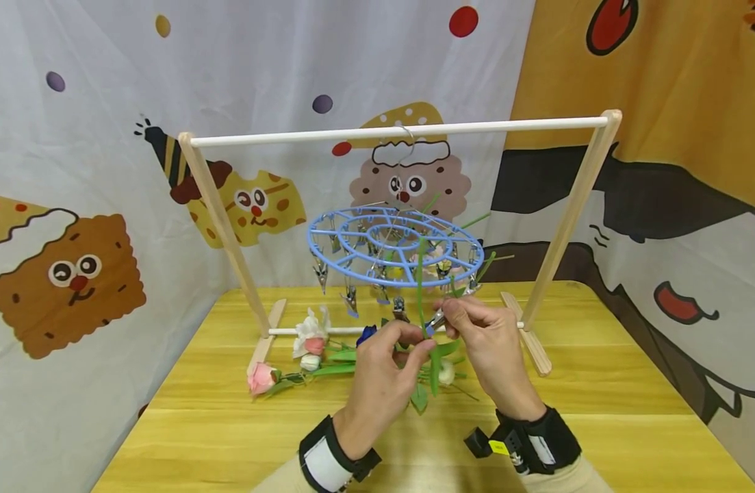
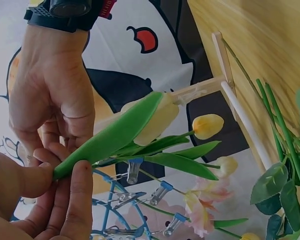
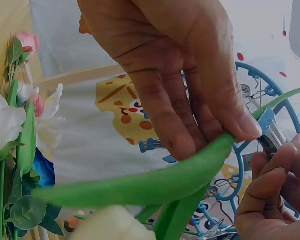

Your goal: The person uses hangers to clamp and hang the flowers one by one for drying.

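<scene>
An upside-down artificial tulip hangs from my left hand (image 1: 386, 370), thumb and fingers pinching it by the green stem (image 1: 421, 287) and leaf base. Its long green leaf (image 3: 140, 185) and pale cream bloom (image 2: 157, 122) point down. The right hand (image 1: 491, 342) pinches a metal clip (image 3: 273, 131) with blue tips, right beside the stem. Both hands are close together just below the front rim of a round blue hanging rack (image 1: 359, 272), which carries several such clips. In the left wrist view, other flowers, among them a yellow tulip (image 2: 208, 126), hang upside down from the rack.
A wooden stand with a white top bar (image 1: 303, 137) bears the rack by a hook. Beneath it, on the wooden table (image 1: 186, 424), lie a pink rose (image 1: 263, 378), a white flower (image 1: 309, 332), a blue flower (image 1: 366, 334) and green leaves. A printed cloth hangs behind.
</scene>
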Action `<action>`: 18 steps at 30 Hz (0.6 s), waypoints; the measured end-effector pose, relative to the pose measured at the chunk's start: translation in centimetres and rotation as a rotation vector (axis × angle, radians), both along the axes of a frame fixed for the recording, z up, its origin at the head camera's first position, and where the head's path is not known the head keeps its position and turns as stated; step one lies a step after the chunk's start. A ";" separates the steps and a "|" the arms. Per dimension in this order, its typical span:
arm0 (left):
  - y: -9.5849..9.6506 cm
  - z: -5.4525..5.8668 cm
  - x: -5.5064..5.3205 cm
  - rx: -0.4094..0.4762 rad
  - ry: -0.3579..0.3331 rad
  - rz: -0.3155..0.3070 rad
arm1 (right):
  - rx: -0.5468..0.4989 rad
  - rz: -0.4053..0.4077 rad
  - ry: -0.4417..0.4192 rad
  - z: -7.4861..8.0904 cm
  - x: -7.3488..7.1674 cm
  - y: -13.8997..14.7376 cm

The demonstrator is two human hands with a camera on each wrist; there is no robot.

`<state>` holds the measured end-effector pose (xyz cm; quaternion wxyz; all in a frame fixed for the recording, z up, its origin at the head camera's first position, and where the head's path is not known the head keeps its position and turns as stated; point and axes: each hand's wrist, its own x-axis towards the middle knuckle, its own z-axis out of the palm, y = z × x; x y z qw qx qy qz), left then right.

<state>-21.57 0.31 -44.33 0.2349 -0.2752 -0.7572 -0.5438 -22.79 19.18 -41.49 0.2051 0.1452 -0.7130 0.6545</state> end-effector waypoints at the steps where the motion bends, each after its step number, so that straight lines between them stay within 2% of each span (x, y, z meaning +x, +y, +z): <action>1: 0.1 0.0 0.0 0.002 -0.006 -0.001 | 0.001 -0.002 -0.003 0.0 0.0 0.0; 7: 0.6 0.3 -0.1 0.004 -0.052 -0.006 | -0.021 0.010 -0.017 0.1 0.1 0.0; 18: 1.2 0.2 -0.1 0.042 -0.070 -0.011 | 0.003 0.023 -0.028 0.2 0.4 -0.1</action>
